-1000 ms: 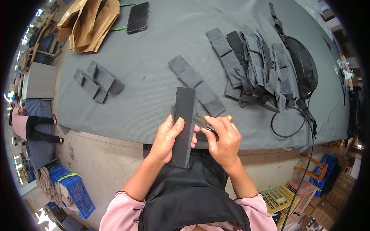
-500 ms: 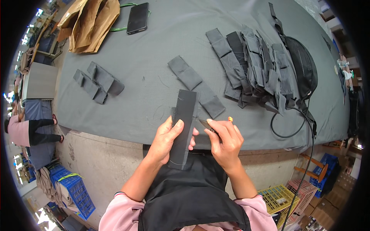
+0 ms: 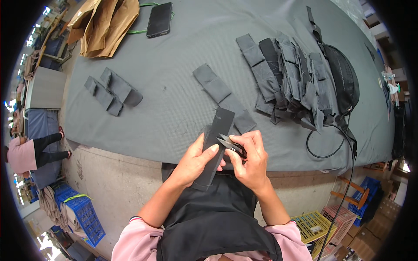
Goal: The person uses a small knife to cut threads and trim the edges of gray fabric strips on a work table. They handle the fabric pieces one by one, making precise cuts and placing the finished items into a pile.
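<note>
My left hand [image 3: 194, 162] is closed around a dark grey fabric strip [image 3: 223, 123], thumb on top and fingers beneath. Loose threads cling to the strip, which is tilted with its far end to the right. Between the thumb and fingers of my right hand [image 3: 250, 158] is a pair of thread snips [image 3: 233, 146]. Their two blades are parted and point at the strip's right edge, close to my left thumb. Just beyond, a stitched grey fabric piece [image 3: 217, 89] lies flat on the cloth-covered table [image 3: 174, 56].
A heap of grey fabric pieces [image 3: 289, 74] lies at the right beside a black bag [image 3: 342, 78] and a cable. Two folded pieces [image 3: 114, 91] lie at the left. A paper bag [image 3: 104, 28] and a phone [image 3: 159, 20] are at the back. Crates [image 3: 80, 211] stand on the floor.
The strip has tilted to the right in my left hand. My right hand has turned and brought the snips against or very near the strip, their blades now visibly apart.
</note>
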Available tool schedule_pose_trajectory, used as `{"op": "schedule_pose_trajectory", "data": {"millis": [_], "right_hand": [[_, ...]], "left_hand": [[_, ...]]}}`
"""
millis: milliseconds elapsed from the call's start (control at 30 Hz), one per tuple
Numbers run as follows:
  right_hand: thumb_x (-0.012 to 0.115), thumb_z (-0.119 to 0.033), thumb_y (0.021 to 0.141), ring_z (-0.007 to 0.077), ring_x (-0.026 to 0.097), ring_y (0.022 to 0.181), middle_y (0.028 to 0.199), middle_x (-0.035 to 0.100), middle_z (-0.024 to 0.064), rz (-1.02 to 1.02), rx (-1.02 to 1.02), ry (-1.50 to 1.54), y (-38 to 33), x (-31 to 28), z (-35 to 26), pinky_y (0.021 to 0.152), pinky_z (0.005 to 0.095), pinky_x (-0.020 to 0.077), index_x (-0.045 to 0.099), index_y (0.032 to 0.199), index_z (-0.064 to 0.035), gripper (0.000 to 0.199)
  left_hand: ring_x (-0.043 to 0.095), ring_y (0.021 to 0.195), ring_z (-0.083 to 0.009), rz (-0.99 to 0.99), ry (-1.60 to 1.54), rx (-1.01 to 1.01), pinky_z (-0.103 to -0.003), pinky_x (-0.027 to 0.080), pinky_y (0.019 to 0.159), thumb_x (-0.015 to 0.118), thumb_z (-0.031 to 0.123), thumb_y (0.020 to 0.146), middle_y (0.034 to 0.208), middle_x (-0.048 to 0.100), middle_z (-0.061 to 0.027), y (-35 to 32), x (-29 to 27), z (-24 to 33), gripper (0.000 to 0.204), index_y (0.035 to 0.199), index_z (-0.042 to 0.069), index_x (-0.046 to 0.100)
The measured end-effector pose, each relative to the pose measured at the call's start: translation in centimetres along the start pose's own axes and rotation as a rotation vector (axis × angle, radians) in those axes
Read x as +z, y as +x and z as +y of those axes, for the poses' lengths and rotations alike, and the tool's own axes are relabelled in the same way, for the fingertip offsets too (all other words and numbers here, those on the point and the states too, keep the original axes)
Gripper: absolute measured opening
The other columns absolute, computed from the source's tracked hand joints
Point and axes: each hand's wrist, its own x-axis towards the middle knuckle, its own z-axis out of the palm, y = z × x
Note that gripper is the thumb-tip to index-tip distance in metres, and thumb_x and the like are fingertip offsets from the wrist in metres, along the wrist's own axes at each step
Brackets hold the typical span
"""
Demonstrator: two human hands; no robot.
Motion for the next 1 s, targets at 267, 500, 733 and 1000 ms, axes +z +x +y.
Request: {"op": "schedule_pose_trajectory", "data": {"millis": [267,500,733,1000], "right_hand": [[0.072,-0.006,0.072,0.0204,0.057,0.058,0.082,0.052,0.0078,0.011,-0.125,-0.076,0.1,0.7,0.5,0.050,0.0301,0.0455,0.063,0.094,-0.0033,0.024],[0.073,-0.002,0.072,0.0097,0.051,0.067,0.080,0.053,0.0034,0.114,0.242,0.326,1.5,0.2,-0.1,0.053,0.0222,0.0416,0.060,0.103,-0.0037,0.034],[0.063,-0.012,0.087,0.0031,0.050,0.057,0.075,0.059,0.0015,-0.265,0.711,1.048,3.1,-0.8,1.8,0.047,0.0185,0.0388,0.060,0.088,-0.0012,0.011],[0.067,-0.006,0.081,0.0120,0.056,0.059,0.082,0.056,0.0049,0.086,0.166,0.188,0.7,-1.3,1.6,0.052,0.0260,0.0448,0.056,0.105,-0.0029,0.027]], "left_hand": [[0.061,0.076,-0.0138,-0.054,0.006,-0.030,-0.028,0.053,0.065,0.051,0.018,0.095,0.099,0.057,-0.0082,-0.2,-0.1,0.0,0.036,0.126,0.003,0.040],[0.063,0.082,-0.0211,-0.082,-0.044,-0.027,-0.033,0.055,0.069,0.049,0.032,0.096,0.106,0.054,-0.0160,-0.5,0.3,0.7,0.065,0.145,0.008,0.012],[0.064,0.090,-0.0244,-0.397,-0.261,-0.100,-0.036,0.055,0.075,0.047,0.044,0.095,0.107,0.055,-0.0184,-0.1,0.2,0.3,0.055,0.130,0.007,0.027],[0.059,0.078,-0.0174,-0.185,-0.293,-0.062,-0.029,0.051,0.067,0.045,0.036,0.098,0.104,0.058,-0.0138,0.9,0.7,-0.6,0.064,0.145,0.004,0.017]]}}
